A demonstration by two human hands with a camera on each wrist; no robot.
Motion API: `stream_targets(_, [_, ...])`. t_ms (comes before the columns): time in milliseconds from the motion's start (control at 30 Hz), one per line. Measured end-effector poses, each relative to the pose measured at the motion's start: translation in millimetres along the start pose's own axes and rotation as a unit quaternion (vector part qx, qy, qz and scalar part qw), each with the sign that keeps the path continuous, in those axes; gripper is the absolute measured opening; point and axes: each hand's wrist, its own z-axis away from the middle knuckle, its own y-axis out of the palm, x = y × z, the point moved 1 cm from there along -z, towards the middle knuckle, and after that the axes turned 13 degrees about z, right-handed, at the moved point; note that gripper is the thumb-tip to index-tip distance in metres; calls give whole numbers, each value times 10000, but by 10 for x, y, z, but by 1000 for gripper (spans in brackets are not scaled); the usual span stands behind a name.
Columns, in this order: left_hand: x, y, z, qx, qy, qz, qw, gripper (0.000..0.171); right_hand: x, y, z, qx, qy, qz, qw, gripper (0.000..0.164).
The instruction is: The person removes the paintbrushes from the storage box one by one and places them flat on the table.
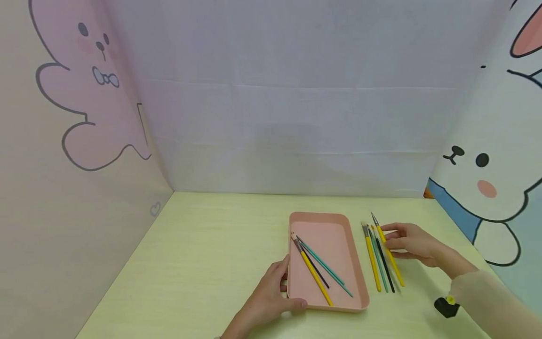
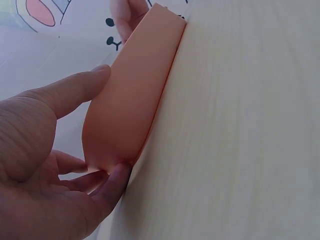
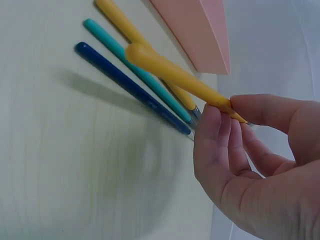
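With its thumb by the near rim and fingers at the left side, my left hand (image 1: 268, 294) grips the near left corner of a pink tray (image 1: 338, 249). The left wrist view shows the tray's outer wall (image 2: 131, 90) between thumb and fingers. Inside the tray lie a yellow paintbrush (image 1: 315, 274), a dark one and teal ones, bristles away from me. Right of the tray, my right hand (image 1: 417, 246) pinches another yellow paintbrush (image 3: 175, 76), its handle end raised off the table. Beside it lie a yellow brush (image 1: 371, 259), a teal brush (image 3: 135, 67) and a dark blue brush (image 3: 132, 89).
A small black object with a yellow part (image 1: 447, 306) is by the right sleeve (image 1: 487, 296). Pale wood-grain tabletop (image 1: 190, 263) stretches left of the tray. A white sheet (image 1: 288, 117) hangs behind, and cartoon-printed panels stand at both sides.
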Motion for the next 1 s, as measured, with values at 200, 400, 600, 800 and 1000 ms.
stream_targets(200, [13,2,-5,20,22,50,10000,121,-140,-2,-4,-58,376,-1,9993,67])
stream_targets(400, [11,-1,5,33,85,63,9999,121,-289,51,-30,-139,575,1,9983,67])
stream_targets(600, [8,-1,3,12,0,31,10000,120,-367,101,-68,-188,668,-58,9976,64])
stream_targets(800, [18,-6,-11,26,-26,10,10000,121,-340,121,-88,-213,820,78,9964,66])
stream_targets(1000, [19,-12,-6,38,-9,47,10000,120,-283,141,-117,-233,896,404,9949,67])
